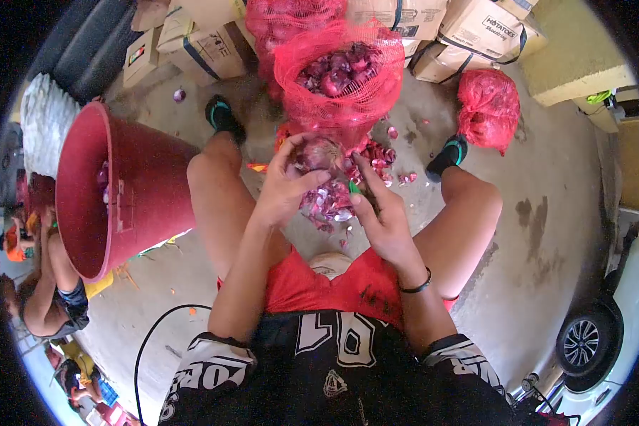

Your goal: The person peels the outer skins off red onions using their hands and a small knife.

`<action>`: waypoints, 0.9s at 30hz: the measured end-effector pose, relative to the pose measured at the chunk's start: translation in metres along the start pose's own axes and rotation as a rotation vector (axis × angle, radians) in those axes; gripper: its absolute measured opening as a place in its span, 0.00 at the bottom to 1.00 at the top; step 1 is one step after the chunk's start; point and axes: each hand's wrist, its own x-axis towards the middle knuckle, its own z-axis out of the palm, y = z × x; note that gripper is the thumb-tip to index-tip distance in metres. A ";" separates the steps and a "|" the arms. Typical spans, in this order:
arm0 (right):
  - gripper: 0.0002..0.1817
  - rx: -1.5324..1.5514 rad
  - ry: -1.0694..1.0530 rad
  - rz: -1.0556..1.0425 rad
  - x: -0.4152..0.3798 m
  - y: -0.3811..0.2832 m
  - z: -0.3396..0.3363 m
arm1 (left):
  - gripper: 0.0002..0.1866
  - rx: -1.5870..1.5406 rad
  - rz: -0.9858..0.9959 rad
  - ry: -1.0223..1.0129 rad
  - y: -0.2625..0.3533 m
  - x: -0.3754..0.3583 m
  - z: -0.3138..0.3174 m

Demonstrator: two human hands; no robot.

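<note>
A large red onion [318, 155] is gripped in my left hand [285, 183], with the fingers and thumb curled around it. Close to the onion's right side is my right hand [383, 220], its thumb and forefinger pinching a small green-handled tool [354, 188]; I cannot make out its blade. Below my hands, purple onion skins [380, 157] are scattered on the floor between my feet. Just beyond them stands a red mesh sack [383, 92], open at the top, with many red onions [337, 73] inside.
A big red tub [153, 181] lies tilted at my left with onions inside. Cardboard boxes [213, 53] and another mesh sack [295, 18] stand behind. A tied red bag [488, 106] sits at the right. Another person [50, 284] sits at far left; a car [596, 348] is at right.
</note>
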 end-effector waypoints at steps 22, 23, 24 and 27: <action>0.24 -0.108 0.041 -0.200 0.002 0.015 0.006 | 0.17 -0.221 -0.188 -0.141 -0.011 -0.009 -0.013; 0.23 -0.111 0.052 -0.202 0.002 0.016 0.007 | 0.17 -0.213 -0.180 -0.118 -0.014 -0.009 -0.014; 0.23 -0.114 0.064 -0.203 0.002 0.018 0.008 | 0.17 -0.205 -0.172 -0.095 -0.017 -0.010 -0.015; 0.22 -0.042 0.096 -0.219 0.004 0.026 0.009 | 0.18 0.101 0.018 -0.116 -0.020 -0.008 -0.017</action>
